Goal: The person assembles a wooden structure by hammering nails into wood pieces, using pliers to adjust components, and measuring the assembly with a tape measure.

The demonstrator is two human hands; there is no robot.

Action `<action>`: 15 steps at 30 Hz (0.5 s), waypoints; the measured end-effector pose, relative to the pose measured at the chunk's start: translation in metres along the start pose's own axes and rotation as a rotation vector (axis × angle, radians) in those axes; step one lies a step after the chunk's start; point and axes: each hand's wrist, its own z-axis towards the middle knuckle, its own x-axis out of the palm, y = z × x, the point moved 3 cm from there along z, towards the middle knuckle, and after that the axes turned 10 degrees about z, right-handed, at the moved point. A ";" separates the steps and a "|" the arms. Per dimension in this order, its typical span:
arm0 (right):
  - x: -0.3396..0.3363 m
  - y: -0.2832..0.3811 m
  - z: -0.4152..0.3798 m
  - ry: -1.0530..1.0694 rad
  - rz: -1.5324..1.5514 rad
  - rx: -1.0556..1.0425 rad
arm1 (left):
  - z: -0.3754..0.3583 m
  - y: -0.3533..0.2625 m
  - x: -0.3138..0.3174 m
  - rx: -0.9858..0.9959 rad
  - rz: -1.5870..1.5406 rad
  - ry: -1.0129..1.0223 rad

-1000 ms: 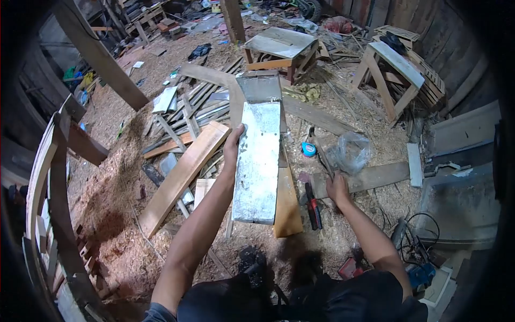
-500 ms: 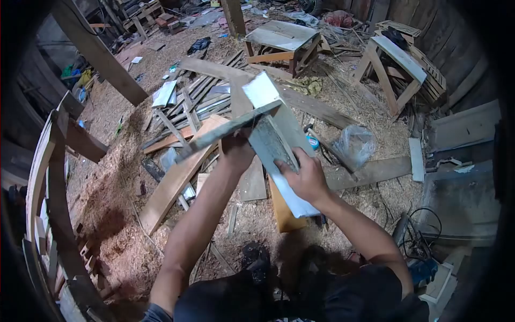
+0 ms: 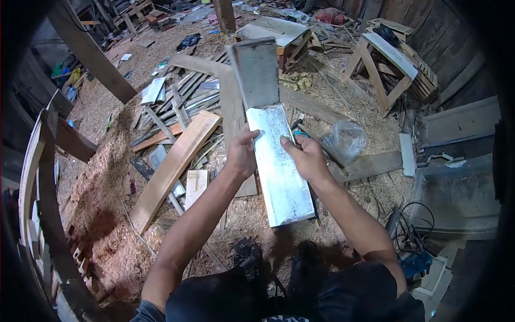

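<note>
A joined wooden piece is held in front of me, with a long pale board pointing toward my feet and a greyish panel rising at its far end. On the board's left edge, my left hand is closed, thumb on the upper face and fingers mostly hidden. My right hand grips the right edge, its thumb lying across the top face.
Planks and thin strips lie on the shavings-covered floor. A clear plastic bag is to the right. Farther back stand a low table and a small trestle. A blue power tool sits lower right.
The wooden piece has been turned, so the long board now shows its broad pale face and the panel stands at the far end. My left hand has moved from beneath the panel to the board's left edge.
</note>
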 end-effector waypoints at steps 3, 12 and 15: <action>0.002 -0.013 0.000 -0.021 0.062 0.011 | 0.006 0.000 -0.007 -0.018 0.097 0.012; -0.005 -0.021 0.007 -0.054 0.066 0.020 | 0.010 -0.008 -0.015 -0.096 -0.189 0.041; -0.009 -0.022 0.010 -0.016 0.087 -0.031 | 0.017 -0.016 -0.012 -0.167 -0.222 0.023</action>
